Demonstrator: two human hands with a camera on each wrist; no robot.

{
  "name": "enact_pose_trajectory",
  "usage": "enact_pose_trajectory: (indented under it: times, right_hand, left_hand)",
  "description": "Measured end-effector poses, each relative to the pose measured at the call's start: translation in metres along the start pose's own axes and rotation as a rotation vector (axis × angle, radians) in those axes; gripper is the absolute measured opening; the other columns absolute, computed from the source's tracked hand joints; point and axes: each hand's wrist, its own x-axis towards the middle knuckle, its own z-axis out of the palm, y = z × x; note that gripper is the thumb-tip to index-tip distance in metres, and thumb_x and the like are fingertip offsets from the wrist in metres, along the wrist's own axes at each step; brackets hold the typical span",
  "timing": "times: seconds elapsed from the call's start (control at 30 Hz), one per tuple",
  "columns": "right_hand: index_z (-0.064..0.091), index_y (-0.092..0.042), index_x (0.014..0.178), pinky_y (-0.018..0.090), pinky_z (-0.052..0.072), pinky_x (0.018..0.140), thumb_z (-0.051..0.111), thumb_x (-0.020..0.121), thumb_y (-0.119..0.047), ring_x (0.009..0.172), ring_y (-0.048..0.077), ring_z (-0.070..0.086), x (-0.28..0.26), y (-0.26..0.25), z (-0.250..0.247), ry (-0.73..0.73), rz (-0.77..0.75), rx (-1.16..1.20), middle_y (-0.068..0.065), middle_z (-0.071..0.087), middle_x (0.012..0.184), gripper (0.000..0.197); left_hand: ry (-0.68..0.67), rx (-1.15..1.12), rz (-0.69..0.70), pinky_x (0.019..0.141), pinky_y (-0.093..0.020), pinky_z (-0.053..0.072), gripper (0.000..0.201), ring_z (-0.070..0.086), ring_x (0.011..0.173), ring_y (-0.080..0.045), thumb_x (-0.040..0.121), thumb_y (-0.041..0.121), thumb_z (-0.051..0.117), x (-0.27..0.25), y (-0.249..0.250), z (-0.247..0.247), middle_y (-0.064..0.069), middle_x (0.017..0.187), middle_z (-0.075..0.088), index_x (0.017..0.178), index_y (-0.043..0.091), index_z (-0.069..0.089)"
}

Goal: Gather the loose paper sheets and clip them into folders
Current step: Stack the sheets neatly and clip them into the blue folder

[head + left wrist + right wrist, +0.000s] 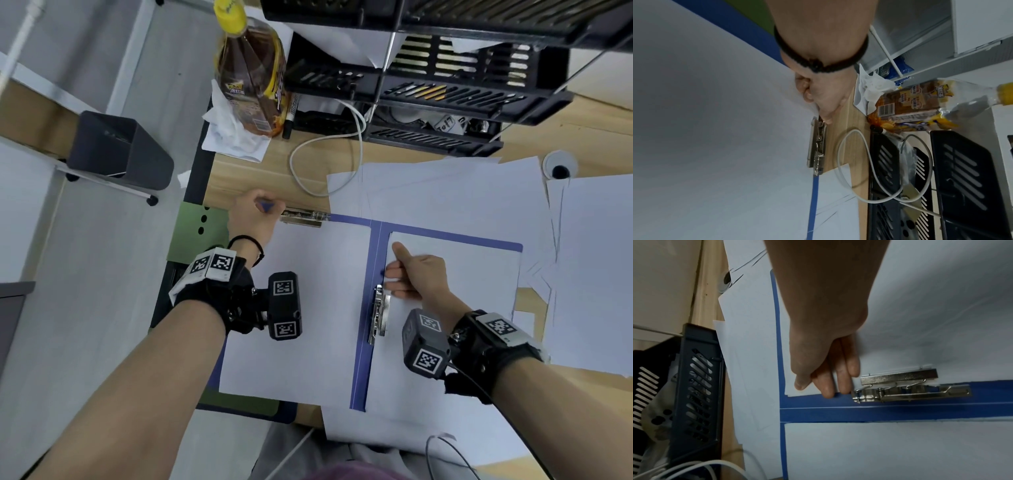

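Grey bin [120,150] far left off the desk [246,171]; tea bottle [250,72] on tissue, white cable [325,161], black trays [445,89] along back. Green folder [191,229] under left hand [253,219], whose fingers [270,206] pinch blue folder [375,308] corner by top clip [303,217]. Folder open flat mid-desk, white sheets [301,308] both halves, spine clip [378,313]. Right hand [419,274] fingers straight, together, pressing right sheet stack. Loose sheets [596,267] right.
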Motion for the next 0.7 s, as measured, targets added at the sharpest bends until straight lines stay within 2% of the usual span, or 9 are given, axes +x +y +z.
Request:
enact_pose_trajectory:
  times: [0.1, 0.17, 0.27, 0.33, 0.4, 0.5, 0.57, 0.63, 0.7]
  right_hand:
    - [0.070, 0.000, 0.069, 0.034, 0.058, 0.054, 0.068, 0.088, -0.040, 0.048, 0.027, 0.066, 0.000, 0.001, 0.000, 0.006, -0.015, -0.023, 0.016, 0.070, 0.065, 0.044]
    - [0.070, 0.000, 0.070, 0.035, 0.059, 0.054, 0.068, 0.088, -0.040, 0.048, 0.026, 0.067, 0.000, 0.001, -0.001, -0.004, -0.016, -0.028, 0.014, 0.070, 0.063, 0.044]
    - [0.070, 0.001, 0.073, 0.033, 0.058, 0.052, 0.067, 0.088, -0.040, 0.045, 0.024, 0.066, 0.000, 0.001, -0.001, -0.014, -0.017, -0.032, 0.011, 0.069, 0.058, 0.044]
    - [0.070, 0.000, 0.074, 0.031, 0.058, 0.051, 0.067, 0.088, -0.040, 0.044, 0.023, 0.065, -0.001, 0.001, -0.001, -0.014, -0.019, -0.040, 0.010, 0.069, 0.057, 0.043]
    - [0.070, -0.001, 0.073, 0.031, 0.058, 0.052, 0.067, 0.088, -0.041, 0.045, 0.022, 0.066, -0.002, 0.001, -0.001, -0.023, -0.027, -0.062, 0.009, 0.070, 0.057, 0.042]
    - [0.069, -0.003, 0.071, 0.031, 0.058, 0.055, 0.065, 0.090, -0.040, 0.045, 0.021, 0.065, -0.002, 0.003, -0.003, -0.034, -0.034, -0.052, 0.007, 0.068, 0.054, 0.042]
    - [0.069, -0.004, 0.071, 0.029, 0.057, 0.056, 0.062, 0.093, -0.039, 0.046, 0.018, 0.065, -0.002, 0.006, -0.003, -0.040, -0.043, -0.051, 0.004, 0.068, 0.053, 0.041]
    - [0.067, -0.004, 0.072, 0.025, 0.055, 0.051, 0.057, 0.096, -0.033, 0.044, 0.015, 0.064, -0.003, 0.010, -0.003, -0.045, -0.045, -0.023, 0.002, 0.067, 0.052, 0.039]
    - [0.064, -0.003, 0.073, 0.024, 0.054, 0.047, 0.054, 0.097, -0.025, 0.042, 0.016, 0.062, -0.008, 0.014, -0.005, -0.059, -0.052, 0.025, 0.004, 0.066, 0.051, 0.034]
  left_hand:
    - [0.011, -0.011, -0.045, 0.070, -0.028, 0.047, 0.023, 0.053, 0.071, -0.012, 0.080, 0.031, 0.073, -0.001, 0.002, -0.003, 0.012, 0.071, 0.053, 0.098, 0.019, 0.063]
    - [-0.043, -0.056, -0.056, 0.062, -0.025, 0.049, 0.022, 0.054, 0.070, -0.016, 0.084, 0.029, 0.069, -0.005, 0.003, -0.004, 0.006, 0.078, 0.053, 0.102, 0.020, 0.060]
    - [-0.127, -0.178, -0.032, 0.049, -0.013, 0.043, 0.015, 0.054, 0.067, -0.015, 0.095, 0.020, 0.053, -0.020, 0.001, -0.010, 0.001, 0.095, 0.053, 0.110, 0.019, 0.058]
    - [-0.091, -0.252, -0.024, 0.058, -0.018, 0.043, 0.020, 0.052, 0.067, -0.011, 0.098, 0.014, 0.045, -0.034, -0.004, -0.020, 0.003, 0.090, 0.053, 0.113, 0.017, 0.058]
    - [0.029, -0.279, -0.024, 0.070, -0.028, 0.044, 0.022, 0.052, 0.076, -0.015, 0.096, 0.007, 0.044, -0.050, -0.015, -0.033, 0.001, 0.087, 0.055, 0.111, 0.014, 0.060]
    - [0.098, -0.210, -0.119, 0.086, -0.034, 0.046, 0.027, 0.054, 0.092, -0.019, 0.092, 0.001, 0.044, -0.072, -0.032, -0.049, -0.005, 0.103, 0.060, 0.112, 0.010, 0.061]
    - [0.056, -0.122, -0.223, 0.085, -0.033, 0.044, 0.031, 0.057, 0.097, -0.025, 0.092, 0.006, 0.046, -0.086, -0.040, -0.058, -0.007, 0.111, 0.062, 0.119, 0.010, 0.060]
    - [0.016, -0.045, -0.263, 0.080, -0.026, 0.036, 0.031, 0.051, 0.094, -0.022, 0.093, 0.008, 0.046, -0.098, -0.044, -0.063, -0.004, 0.103, 0.057, 0.122, 0.009, 0.059]
    - [-0.005, -0.024, -0.275, 0.077, -0.024, 0.031, 0.024, 0.045, 0.088, -0.018, 0.094, 0.010, 0.047, -0.108, -0.050, -0.065, 0.000, 0.090, 0.052, 0.114, 0.016, 0.059]
